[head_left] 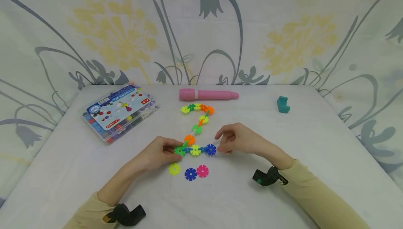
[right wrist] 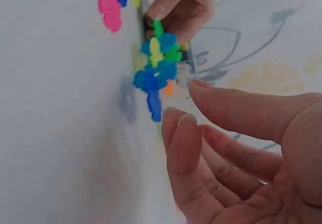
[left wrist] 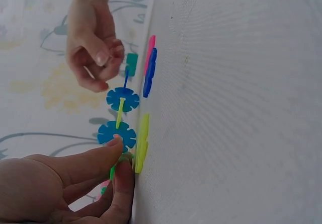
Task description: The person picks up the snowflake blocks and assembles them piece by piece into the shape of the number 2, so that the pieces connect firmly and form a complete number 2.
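Note:
A chain of notched plastic snowflake discs (head_left: 195, 150) forms a shape like a figure 2 on the white table. At its lower left corner my left hand (head_left: 157, 154) pinches a green disc (head_left: 180, 151) between thumb and fingers. The bottom row runs right from there and ends in a dark blue disc (head_left: 211, 149). Just right of that end is my right hand (head_left: 237, 138), fingers loosely bent and nothing between thumb and fingertips. Nearer the front lie a loose yellow disc (head_left: 174, 169), a blue disc (head_left: 190, 174) and a pink disc (head_left: 203, 171).
A clear plastic case (head_left: 121, 112) of colourful pieces lies at the back left. Behind the chain is a pink pen-shaped tube (head_left: 208, 95). A teal angular block (head_left: 283, 105) sits at the back right. Floral cloth (head_left: 195, 29) hangs behind the table.

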`<state>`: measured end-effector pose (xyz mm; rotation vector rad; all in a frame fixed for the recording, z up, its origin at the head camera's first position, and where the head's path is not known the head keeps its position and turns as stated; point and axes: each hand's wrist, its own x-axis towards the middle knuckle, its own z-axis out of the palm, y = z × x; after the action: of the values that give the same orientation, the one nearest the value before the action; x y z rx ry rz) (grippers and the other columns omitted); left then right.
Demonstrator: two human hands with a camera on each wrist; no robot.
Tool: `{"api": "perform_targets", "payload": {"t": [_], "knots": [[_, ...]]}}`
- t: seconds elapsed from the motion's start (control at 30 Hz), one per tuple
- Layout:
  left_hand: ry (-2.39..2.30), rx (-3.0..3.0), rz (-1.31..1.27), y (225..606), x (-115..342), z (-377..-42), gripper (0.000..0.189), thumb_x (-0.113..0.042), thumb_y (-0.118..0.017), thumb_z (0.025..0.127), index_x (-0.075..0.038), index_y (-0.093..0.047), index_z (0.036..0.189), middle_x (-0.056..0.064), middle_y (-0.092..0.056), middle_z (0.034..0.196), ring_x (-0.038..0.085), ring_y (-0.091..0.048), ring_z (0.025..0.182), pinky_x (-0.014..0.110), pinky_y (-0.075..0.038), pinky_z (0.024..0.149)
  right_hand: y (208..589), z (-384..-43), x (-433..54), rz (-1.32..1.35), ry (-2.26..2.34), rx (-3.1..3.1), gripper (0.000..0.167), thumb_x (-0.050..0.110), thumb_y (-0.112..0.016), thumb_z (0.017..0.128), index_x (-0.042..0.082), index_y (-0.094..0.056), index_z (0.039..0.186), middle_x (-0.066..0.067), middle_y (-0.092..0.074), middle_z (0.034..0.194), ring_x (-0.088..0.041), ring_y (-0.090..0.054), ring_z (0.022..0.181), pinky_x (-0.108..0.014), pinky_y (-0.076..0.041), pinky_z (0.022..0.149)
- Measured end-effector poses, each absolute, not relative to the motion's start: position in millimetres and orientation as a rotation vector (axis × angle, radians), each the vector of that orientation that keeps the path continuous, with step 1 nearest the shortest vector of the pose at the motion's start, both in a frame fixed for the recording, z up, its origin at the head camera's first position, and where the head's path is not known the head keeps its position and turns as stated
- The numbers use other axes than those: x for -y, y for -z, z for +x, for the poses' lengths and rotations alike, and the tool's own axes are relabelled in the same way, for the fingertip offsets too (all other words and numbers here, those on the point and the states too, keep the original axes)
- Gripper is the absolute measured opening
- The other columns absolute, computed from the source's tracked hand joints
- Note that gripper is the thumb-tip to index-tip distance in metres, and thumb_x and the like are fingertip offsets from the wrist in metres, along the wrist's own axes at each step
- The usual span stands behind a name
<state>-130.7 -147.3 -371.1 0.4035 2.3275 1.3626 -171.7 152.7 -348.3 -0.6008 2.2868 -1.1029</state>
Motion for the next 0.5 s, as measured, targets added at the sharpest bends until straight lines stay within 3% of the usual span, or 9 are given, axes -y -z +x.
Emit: {"api": "perform_targets", "payload": {"t": [0.23, 0.5], "knots": [[-1.351, -2.339, 0.383, 370, 148, -129, 0.042, -0.014, -0.073, 0.091, 0.002, -0.064, 0.129, 0.007, -0.065, 0.105, 0.019, -0.052, 0.089, 0.027, -0.048, 0.078, 346, -154, -137, -0.777, 1.165, -2.149, 0.027, 0.015, -0.077, 0.088, 0.004, -0.071, 0.112, -0.003, -0.072, 0.094, -0.019, -0.069, 0.078, -0.030, -0.058, 0.075], [-1.366, -2.330, 0.412, 370, 147, -129, 0.042, -0.014, -0.073, 0.091, 0.003, -0.064, 0.129, 0.007, -0.065, 0.103, 0.020, -0.052, 0.088, 0.023, -0.047, 0.075, 365, -143, -124, -0.827, 1.162, -2.108, 0.021, 0.011, -0.080, 0.084, 0.008, -0.075, 0.104, 0.000, -0.072, 0.082, -0.014, -0.068, 0.070, -0.025, -0.056, 0.069]]}}
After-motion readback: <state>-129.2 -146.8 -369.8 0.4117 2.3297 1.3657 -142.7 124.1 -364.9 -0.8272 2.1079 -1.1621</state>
